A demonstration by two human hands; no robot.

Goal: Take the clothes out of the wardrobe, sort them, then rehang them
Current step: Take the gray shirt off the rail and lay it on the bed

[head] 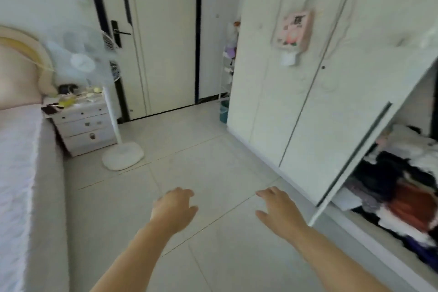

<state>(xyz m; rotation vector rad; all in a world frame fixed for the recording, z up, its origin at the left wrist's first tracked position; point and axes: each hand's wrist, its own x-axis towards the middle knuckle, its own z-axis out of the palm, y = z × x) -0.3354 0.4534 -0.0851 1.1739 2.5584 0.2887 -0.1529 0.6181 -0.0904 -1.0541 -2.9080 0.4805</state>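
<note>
Both forearms reach out over the floor (213, 161). Left hand (174, 206): fingers loosely curled, holding nothing. Right hand (277, 208): fingers relaxed, slightly spread, also empty. Neither touches anything. Clothes (403, 187) lie heaped, unhung, in the bottom of the wardrobe (296, 83) at far right, behind its one open door (350, 140); the other doors are closed. Judgement: the hands are free and forward, likely ready for a first reach into the pile; removal not yet begun. The bed (16, 161) at left is a probable sorting surface.
</note>
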